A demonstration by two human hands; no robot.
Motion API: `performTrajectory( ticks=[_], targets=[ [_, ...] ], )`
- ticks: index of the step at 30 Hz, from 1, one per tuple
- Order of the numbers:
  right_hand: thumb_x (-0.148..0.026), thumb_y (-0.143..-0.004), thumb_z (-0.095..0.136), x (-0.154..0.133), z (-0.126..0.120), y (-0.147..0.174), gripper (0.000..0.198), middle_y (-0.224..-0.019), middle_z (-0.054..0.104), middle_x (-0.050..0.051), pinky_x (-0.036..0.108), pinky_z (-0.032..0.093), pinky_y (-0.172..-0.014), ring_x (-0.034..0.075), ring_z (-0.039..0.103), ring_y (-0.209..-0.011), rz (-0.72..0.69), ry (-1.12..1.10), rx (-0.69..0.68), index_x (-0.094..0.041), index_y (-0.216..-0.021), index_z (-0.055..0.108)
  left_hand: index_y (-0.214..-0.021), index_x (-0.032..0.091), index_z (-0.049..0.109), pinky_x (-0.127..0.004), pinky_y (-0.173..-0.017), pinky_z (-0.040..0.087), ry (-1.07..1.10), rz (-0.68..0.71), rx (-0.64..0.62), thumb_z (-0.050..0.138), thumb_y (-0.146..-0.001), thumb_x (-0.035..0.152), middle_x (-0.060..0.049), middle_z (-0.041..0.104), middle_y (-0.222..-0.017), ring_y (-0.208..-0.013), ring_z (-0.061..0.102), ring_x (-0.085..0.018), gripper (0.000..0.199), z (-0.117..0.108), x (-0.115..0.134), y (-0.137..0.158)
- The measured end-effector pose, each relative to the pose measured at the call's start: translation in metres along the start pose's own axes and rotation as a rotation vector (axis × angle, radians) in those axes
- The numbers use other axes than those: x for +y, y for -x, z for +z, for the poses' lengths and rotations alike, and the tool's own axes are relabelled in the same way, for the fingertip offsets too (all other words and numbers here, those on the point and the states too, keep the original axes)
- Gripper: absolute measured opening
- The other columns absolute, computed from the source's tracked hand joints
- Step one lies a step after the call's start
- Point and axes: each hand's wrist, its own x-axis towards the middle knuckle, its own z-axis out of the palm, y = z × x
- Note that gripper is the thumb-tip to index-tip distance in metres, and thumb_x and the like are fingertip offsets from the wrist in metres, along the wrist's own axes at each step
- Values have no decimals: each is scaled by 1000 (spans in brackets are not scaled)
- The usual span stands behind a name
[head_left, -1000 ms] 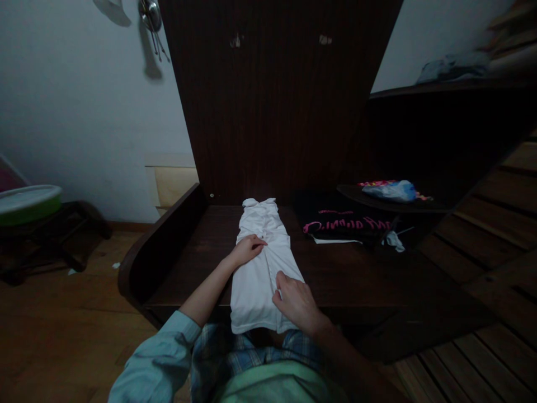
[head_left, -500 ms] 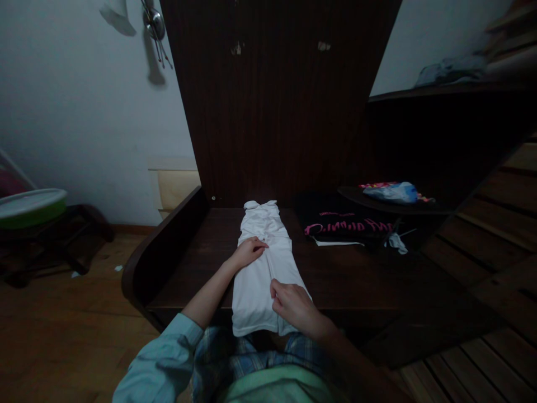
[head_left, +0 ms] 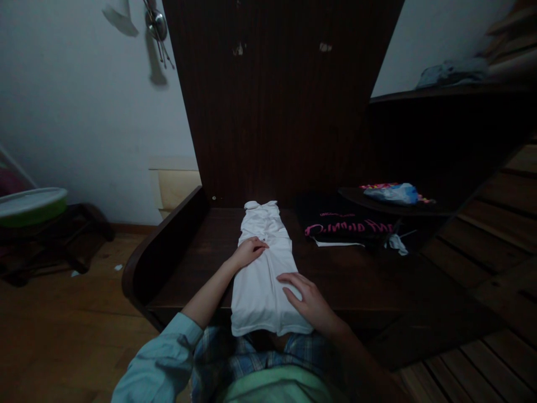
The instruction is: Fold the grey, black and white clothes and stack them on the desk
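A white garment point(head_left: 262, 302), folded lengthwise into a long strip, lies on the dark wooden bench point(head_left: 201, 280). Its far half is wrinkled, and its near end hangs over the front edge. My left hand point(head_left: 250, 252) rests at the middle of the cloth, fingertips pinched together on it near the centre line. Lower down on the right side is my right hand point(head_left: 305, 296), thumb and fingers apart over the smoother part of the garment. Whether its fingertips press on the cloth is hard to tell.
Black folded cloth with pink lettering point(head_left: 352, 226) lies on the right of the bench. Above it, a small shelf point(head_left: 352, 197) carries a blue-and-white plastic packet point(head_left: 396, 193). A curved side panel point(head_left: 146, 257) bounds the left. A green tub point(head_left: 33, 207) sits on a stool.
My right hand has uncurled from a closed shape, spreading its fingers and shifting slightly right. The near right corner of the garment now lies spread wider. My left hand has stayed put.
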Motion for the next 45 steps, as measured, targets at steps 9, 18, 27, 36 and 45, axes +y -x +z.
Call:
performTrajectory(
  ticks=[9,18,27,36,45],
  targets=[
    [-37,-87,36,13,14,0,43,-134,41,6,39,24,-104,18,30,-126,-67,349,-135,-20,-126,43,-86,17,66,-23,-69,43,-47,-1,10,49,-76,15,-2,58,-75,-71,55,-14,20,-3,4,1],
    [-28,-82,47,0,5,16,26,-92,67,6,31,47,-77,18,60,-84,-48,226,-24,-19,-102,62,-80,15,60,-27,-70,43,-435,-70,-101,41,-84,25,-6,60,-78,-75,57,-17,22,5,70,33],
    [-29,-83,45,20,-8,1,31,-110,61,9,34,41,-90,20,53,-104,-54,235,31,-17,-109,58,-97,16,53,-34,-85,43,-382,-29,-3,42,-84,22,-10,54,-107,-100,50,-20,18,25,100,72],
    [-20,-84,41,11,-19,-89,27,-105,63,7,26,37,-88,16,53,-100,-33,237,-71,-16,-102,61,-130,11,32,-43,-103,27,-354,1,-216,32,-88,42,-16,28,-139,-130,22,-25,52,31,94,81],
    [-6,-80,37,40,32,-182,34,-105,60,9,29,35,-80,22,48,-99,143,550,-32,-18,-100,62,-132,12,29,-40,-105,23,-297,-44,-257,31,-88,42,-14,22,-141,-131,17,-22,54,26,98,80]
  ],
)
